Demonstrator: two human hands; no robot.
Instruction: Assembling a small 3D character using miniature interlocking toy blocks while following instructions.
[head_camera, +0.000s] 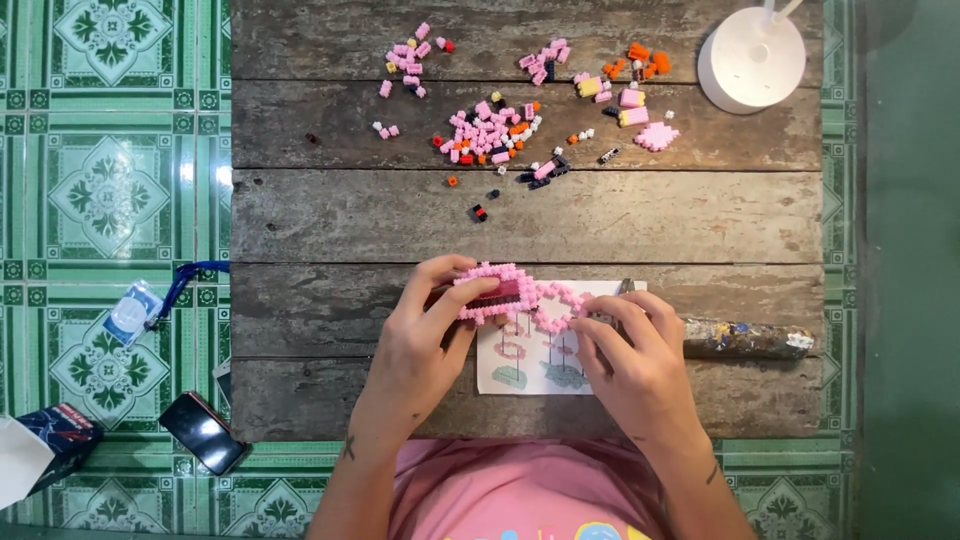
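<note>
Both hands (530, 340) grip pink brick model (510, 292)

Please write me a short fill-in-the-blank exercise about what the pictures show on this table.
1. Both hands, left hand and right hand, hold a small block model coloured mostly ___.
2. Under the model lies a printed ___ sheet.
3. The loose blocks lie on a table made of ___ planks.

Missing words: pink; paper; wooden

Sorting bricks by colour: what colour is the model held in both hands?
Mostly pink model, with a dark red part; head view.
</note>
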